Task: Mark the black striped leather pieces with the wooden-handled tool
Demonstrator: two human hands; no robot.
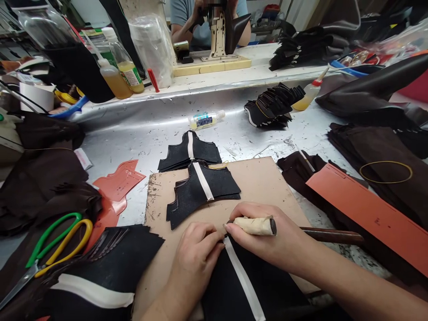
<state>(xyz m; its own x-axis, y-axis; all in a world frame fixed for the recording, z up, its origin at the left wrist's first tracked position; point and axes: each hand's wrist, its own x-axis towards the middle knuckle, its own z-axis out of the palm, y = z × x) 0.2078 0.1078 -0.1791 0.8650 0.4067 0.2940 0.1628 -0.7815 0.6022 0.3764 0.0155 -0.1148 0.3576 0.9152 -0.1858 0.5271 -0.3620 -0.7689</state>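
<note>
A large black leather piece (pixel 277 278) with a pale tape strip (pixel 244 278) down it lies in front of me. My left hand (pixel 195 256) is closed, its thumb and fingertips pinching the piece's top edge beside the strip's upper end. My right hand (pixel 267 236) grips a short tool with a tape-wrapped handle (pixel 256 226). Its working tip is hidden by my fingers, right at the strip's end, so I cannot tell its kind. Beyond my hands, black leather cut pieces (pixel 222 180) with a similar strip rest on the tan board (pixel 257 178), another such stack (pixel 205 150) behind them.
Green-and-yellow-handled scissors (pixel 53 247) and taped black pieces (pixel 127 263) lie at left, near orange templates (pixel 117 183). On the right, an orange panel (pixel 371 214) covers dark leather, and a dark wooden handle (pixel 334 235) passes behind my right forearm. Across the bench, a person (pixel 185 22) sits behind a sewing machine (pixel 217 38).
</note>
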